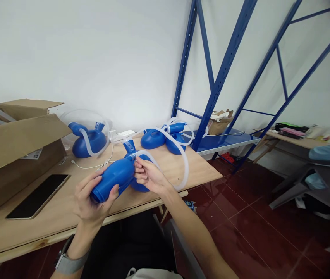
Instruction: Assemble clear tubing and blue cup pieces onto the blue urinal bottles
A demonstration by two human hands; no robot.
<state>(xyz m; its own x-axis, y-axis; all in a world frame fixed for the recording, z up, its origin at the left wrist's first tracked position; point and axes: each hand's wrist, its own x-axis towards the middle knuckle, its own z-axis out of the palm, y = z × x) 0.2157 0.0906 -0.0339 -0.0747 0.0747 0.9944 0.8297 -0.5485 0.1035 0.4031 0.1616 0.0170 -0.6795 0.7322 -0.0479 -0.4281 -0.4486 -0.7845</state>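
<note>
My left hand [92,193] is wrapped round a blue plastic urinal funnel [115,178], tilted with its wide end toward me. At its narrow tip, the fingers of my right hand [147,174] pinch by the end of a clear hose [184,161]. Whether the hose is fully pushed onto the tip I cannot tell. From there the hose loops off to the right over the table. Just behind the funnel stands a blue urinal bottle [140,186] with a short upright neck [129,145], partly hidden by my hands.
More blue bottles with hoses stand at the back left [88,143] and back middle [152,138]. A cardboard box [22,155] and a phone [38,197] lie left on the wooden table [194,170]. Near the wall is a white power strip [126,134]. A blue shelf frame [220,73] rises right.
</note>
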